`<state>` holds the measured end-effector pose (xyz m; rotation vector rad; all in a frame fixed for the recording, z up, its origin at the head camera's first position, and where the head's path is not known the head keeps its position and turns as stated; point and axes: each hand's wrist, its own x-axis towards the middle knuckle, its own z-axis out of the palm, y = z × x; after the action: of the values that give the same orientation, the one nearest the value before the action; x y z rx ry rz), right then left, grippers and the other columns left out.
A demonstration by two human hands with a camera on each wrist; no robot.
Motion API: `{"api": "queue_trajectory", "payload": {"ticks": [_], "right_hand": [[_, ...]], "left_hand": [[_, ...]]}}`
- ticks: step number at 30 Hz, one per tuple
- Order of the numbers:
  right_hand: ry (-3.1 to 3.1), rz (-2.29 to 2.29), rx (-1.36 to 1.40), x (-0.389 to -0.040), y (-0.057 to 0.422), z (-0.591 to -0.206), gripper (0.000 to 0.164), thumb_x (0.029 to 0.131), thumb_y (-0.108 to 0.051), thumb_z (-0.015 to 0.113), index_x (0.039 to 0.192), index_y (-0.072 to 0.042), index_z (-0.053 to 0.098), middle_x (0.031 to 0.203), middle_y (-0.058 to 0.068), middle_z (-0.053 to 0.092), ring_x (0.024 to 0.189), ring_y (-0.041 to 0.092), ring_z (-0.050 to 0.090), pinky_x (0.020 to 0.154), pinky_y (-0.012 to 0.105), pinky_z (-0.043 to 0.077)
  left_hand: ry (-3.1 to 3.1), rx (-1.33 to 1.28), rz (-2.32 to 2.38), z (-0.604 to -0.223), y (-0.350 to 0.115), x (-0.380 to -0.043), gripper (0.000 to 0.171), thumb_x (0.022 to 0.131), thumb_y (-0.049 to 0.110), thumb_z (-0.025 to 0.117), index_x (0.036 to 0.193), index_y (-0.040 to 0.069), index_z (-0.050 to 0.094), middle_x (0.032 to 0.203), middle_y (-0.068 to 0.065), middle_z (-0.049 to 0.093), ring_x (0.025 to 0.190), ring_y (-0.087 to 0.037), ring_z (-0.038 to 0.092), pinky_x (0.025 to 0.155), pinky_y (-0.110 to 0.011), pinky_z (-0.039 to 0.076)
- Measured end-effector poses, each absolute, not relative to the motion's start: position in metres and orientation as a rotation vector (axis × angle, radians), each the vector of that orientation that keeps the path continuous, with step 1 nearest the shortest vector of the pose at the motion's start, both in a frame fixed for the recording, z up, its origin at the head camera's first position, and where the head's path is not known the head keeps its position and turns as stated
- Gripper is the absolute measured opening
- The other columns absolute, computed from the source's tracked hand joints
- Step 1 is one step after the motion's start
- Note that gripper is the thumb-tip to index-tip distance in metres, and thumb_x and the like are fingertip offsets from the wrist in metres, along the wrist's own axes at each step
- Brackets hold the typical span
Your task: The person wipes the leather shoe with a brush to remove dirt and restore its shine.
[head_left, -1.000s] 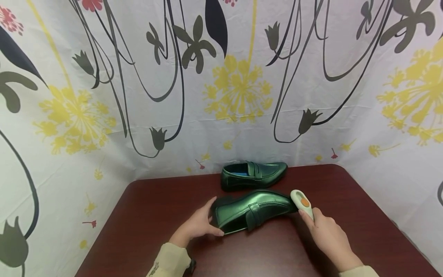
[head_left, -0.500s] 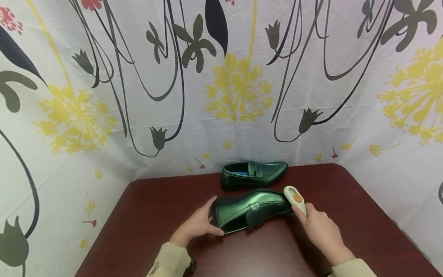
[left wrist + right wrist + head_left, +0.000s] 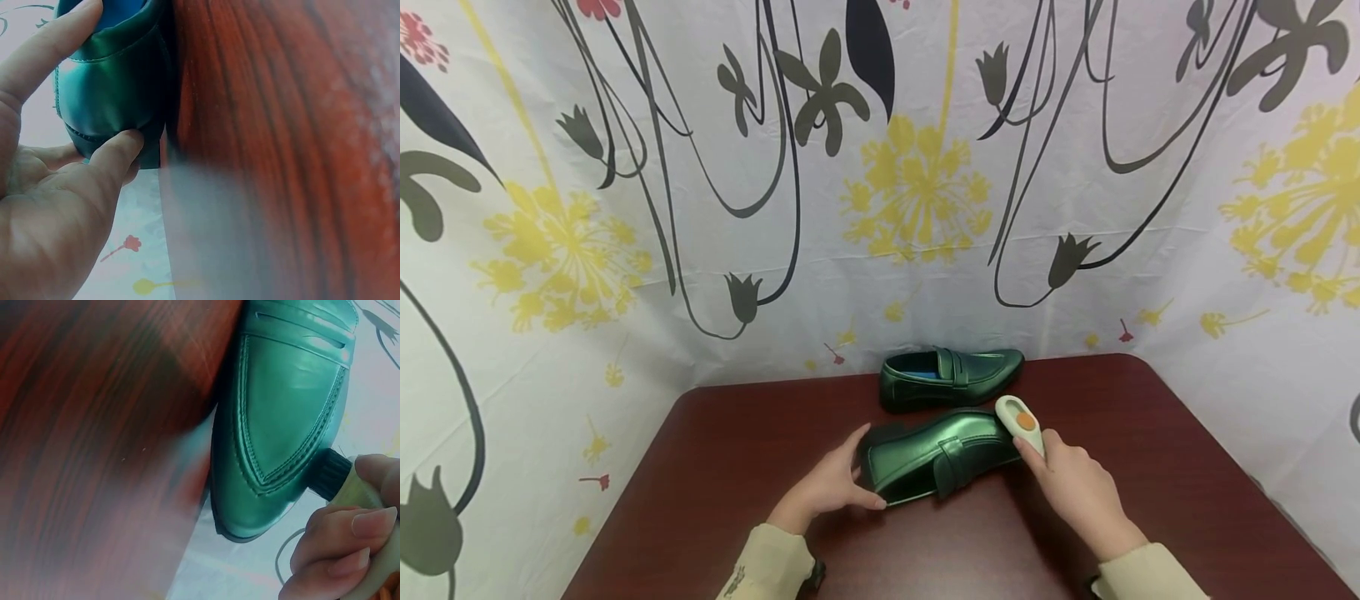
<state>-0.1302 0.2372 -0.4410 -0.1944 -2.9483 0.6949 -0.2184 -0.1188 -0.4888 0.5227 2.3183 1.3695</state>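
Observation:
A shiny dark green loafer [image 3: 917, 457] lies tipped on its side, its opening towards me. My left hand [image 3: 829, 482] grips its heel, thumb at the opening's rim; in the left wrist view fingers [image 3: 122, 153] press low on the heel. My right hand [image 3: 1078, 492] holds a small cream brush [image 3: 1025, 422] with an orange spot on its handle. In the right wrist view its dark bristles [image 3: 330, 474] touch the side of the loafer's toe, below the stitched seam. From the head, the handle hides the bristles.
A matching green loafer [image 3: 992, 372] stands upright behind, near the table's back edge. The reddish-brown wooden table [image 3: 722, 450] meets a white floral curtain [image 3: 887, 317] at the back and sides.
My right hand has moved the brush left and slightly away from me, from the toe tip along the loafer's side. The left hand and the loafer have stayed in place.

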Motion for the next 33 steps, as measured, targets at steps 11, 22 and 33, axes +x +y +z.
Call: {"api": "queue_trajectory", "payload": {"ticks": [11,22,33], "right_hand": [[-2.932,0.671,-0.135,-0.14,0.217,-0.436,0.061,0.103,-0.061,0.042,0.104,-0.001,0.054,0.067,0.007,0.055,0.055,0.023,0.054,0.045,0.039,0.038],[-2.935,0.629,-0.098,-0.145,0.197,-0.434,0.055,0.103,-0.052,0.048,0.112,0.001,0.056,0.068,0.006,0.056,0.054,0.022,0.053,0.045,0.039,0.039],[-2.913,0.566,-0.021,-0.149,0.175,-0.434,0.055,0.102,-0.053,0.052,0.114,0.001,0.059,0.071,0.009,0.062,0.054,0.023,0.055,0.044,0.039,0.041]], "left_hand": [[2.325,0.543,1.377,-0.488,-0.119,-0.217,0.121,0.072,0.017,0.093,0.163,0.015,0.014,0.169,-0.011,0.016,0.153,-0.033,0.028,0.111,-0.048,0.044],[2.32,0.554,1.384,-0.488,-0.119,-0.216,0.12,0.071,0.016,0.093,0.162,0.014,0.015,0.169,-0.012,0.016,0.153,-0.033,0.027,0.111,-0.048,0.043],[2.333,0.547,1.397,-0.493,-0.119,-0.217,0.121,0.07,0.017,0.094,0.162,0.015,0.016,0.168,-0.012,0.019,0.15,-0.033,0.033,0.111,-0.048,0.044]]}}
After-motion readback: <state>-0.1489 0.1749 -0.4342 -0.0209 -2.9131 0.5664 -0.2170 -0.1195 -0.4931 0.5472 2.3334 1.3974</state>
